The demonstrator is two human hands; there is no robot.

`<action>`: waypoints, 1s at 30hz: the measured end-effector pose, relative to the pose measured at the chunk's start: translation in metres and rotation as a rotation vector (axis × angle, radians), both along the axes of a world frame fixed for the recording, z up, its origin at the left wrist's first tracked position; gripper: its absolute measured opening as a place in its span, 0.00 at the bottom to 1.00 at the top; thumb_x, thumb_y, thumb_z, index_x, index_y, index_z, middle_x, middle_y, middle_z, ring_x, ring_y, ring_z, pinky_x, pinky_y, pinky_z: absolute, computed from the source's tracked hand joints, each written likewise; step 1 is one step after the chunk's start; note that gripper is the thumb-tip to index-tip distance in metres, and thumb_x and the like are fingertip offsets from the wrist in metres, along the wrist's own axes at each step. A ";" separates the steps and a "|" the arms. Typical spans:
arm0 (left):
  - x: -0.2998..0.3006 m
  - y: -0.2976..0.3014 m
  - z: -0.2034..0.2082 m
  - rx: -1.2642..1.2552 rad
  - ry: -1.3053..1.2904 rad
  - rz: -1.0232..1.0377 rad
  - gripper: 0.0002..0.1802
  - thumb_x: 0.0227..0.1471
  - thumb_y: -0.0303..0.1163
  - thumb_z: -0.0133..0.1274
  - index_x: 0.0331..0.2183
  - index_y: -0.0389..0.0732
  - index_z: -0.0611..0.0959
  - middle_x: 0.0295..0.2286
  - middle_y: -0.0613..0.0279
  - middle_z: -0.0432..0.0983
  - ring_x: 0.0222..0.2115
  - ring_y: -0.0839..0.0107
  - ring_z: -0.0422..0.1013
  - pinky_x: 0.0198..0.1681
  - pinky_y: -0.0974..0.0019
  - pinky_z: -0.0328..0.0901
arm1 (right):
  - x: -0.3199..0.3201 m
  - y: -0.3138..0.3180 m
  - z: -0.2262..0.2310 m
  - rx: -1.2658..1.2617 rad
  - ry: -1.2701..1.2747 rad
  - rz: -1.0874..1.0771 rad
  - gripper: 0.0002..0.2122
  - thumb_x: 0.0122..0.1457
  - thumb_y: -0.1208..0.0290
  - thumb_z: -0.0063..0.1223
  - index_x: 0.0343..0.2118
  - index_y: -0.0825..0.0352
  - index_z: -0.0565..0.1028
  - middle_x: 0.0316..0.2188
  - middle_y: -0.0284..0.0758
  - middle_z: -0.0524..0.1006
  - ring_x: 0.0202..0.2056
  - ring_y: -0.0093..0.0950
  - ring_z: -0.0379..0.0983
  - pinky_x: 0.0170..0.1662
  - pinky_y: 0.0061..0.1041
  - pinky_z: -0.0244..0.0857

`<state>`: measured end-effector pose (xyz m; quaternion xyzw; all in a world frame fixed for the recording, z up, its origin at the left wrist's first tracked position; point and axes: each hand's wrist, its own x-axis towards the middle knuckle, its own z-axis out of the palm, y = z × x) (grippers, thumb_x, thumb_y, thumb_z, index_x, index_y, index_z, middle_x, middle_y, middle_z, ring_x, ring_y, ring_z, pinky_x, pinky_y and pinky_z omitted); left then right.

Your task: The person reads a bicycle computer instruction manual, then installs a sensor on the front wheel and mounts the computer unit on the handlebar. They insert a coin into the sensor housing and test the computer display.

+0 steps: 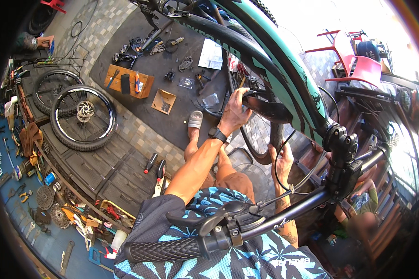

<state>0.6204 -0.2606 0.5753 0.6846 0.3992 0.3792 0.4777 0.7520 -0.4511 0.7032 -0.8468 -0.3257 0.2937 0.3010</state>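
A bicycle with a black and teal frame [284, 79] slants across the view, its handlebar [307, 201] near my chest. My left hand [236, 111] is closed around the end of a black curved part [267, 109] beside the frame; whether this is a mudguard cannot be made out. Lower and to the right, my right hand [284, 160] has its fingers curled at the tyre [276, 137] of the spoked front wheel, partly hidden behind it and a cable. The black grip [165, 251] and brake lever [186, 220] lie across my lap.
Two wheels lie on a dark cabinet top [121, 169] at left, near two screwdrivers [151, 162]. Several tools cover the blue bench [60, 237]. Bike parts and a wooden box [142, 86] sit on the dark mat [172, 128]. Other people appear at upper left and lower right; red chairs [363, 67] stand at right.
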 end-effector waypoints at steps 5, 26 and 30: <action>0.002 0.006 -0.013 0.127 -0.106 0.019 0.31 0.41 0.23 0.61 0.52 0.34 0.76 0.48 0.43 0.74 0.53 0.43 0.71 0.61 0.51 0.67 | 0.006 0.025 -0.002 0.138 -0.178 0.140 0.22 0.62 0.71 0.66 0.59 0.66 0.78 0.47 0.47 0.83 0.49 0.34 0.81 0.51 0.33 0.75; 0.001 -0.010 -0.019 -0.022 -0.013 0.012 0.43 0.43 0.21 0.64 0.61 0.36 0.68 0.58 0.42 0.68 0.63 0.42 0.65 0.68 0.51 0.62 | 0.002 -0.049 -0.071 0.197 -0.275 0.125 0.21 0.64 0.67 0.62 0.58 0.71 0.76 0.44 0.46 0.80 0.44 0.41 0.78 0.49 0.38 0.70; 0.002 -0.011 -0.014 0.015 -0.033 0.042 0.41 0.42 0.21 0.63 0.60 0.35 0.69 0.56 0.42 0.70 0.60 0.40 0.68 0.65 0.50 0.65 | 0.004 -0.049 -0.072 0.201 -0.291 0.136 0.20 0.64 0.69 0.63 0.57 0.70 0.77 0.45 0.45 0.81 0.45 0.40 0.79 0.52 0.37 0.71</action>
